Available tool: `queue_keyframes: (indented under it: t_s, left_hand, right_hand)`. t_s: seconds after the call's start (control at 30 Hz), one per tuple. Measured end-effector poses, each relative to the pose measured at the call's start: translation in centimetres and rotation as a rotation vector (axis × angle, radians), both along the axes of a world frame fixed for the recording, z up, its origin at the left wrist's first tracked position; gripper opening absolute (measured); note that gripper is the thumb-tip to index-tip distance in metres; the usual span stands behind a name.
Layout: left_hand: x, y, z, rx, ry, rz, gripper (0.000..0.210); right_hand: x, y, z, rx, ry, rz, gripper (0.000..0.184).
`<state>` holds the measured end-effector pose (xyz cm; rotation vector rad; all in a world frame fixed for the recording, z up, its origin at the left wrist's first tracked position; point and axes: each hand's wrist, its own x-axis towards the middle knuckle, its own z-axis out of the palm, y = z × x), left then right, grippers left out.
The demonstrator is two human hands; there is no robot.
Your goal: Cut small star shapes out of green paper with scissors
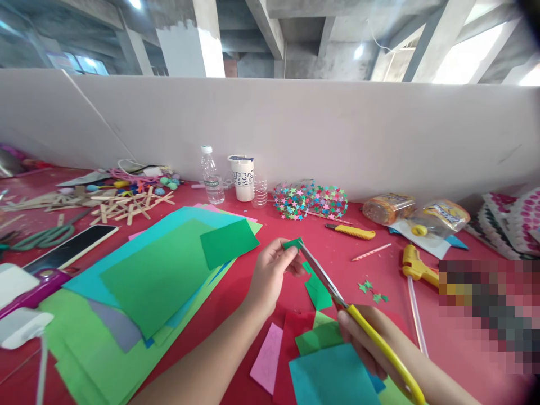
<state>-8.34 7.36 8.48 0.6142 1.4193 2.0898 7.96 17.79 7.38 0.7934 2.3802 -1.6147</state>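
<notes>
One phone lies at your far left, screen dark, with wooden sticks heaped beyond it on the red tabletop. Next, layered sheets of coloured paper: a large green sheet near the top, a darker green rectangle overlapping its right corner. Behind, a clear water bottle and a white cup stand upright near the partition. Your left hand pinches a small green piece between thumb and fingers, raised over the table. Yellow-handled scissors meet that piece at its right edge, blade tips overlapping it; cannot tell whether they cut in. Your right hand grips their handle, above a turquoise piece. Farther right: a yellow cutter, several green stars lying close together, then a yellow glue gun.
</notes>
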Motion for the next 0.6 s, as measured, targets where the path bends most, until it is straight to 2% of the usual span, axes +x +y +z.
queue_keyframes:
  t_s: [0.3, 0.47, 0.6]
  left_hand:
    - [-0.17, -0.02, -0.04, -0.001, -0.029, 0.008, 0.013]
    - [-0.14, 0.07, -0.3, 0.009, -0.124, -0.042, 0.014]
    - [-0.2, 0.06, -0.37, 0.033, -0.152, -0.041, 0.013]
  right_hand:
    - [0.07, -0.28, 0.46, -0.04, -0.006, -0.026, 0.058]
    - [-0.07, -0.41, 0.39, -0.029, 0.02, -0.057, 0.058]
    - [-0.28, -0.24, 0.18, -0.019, 0.002, -0.015, 0.06]
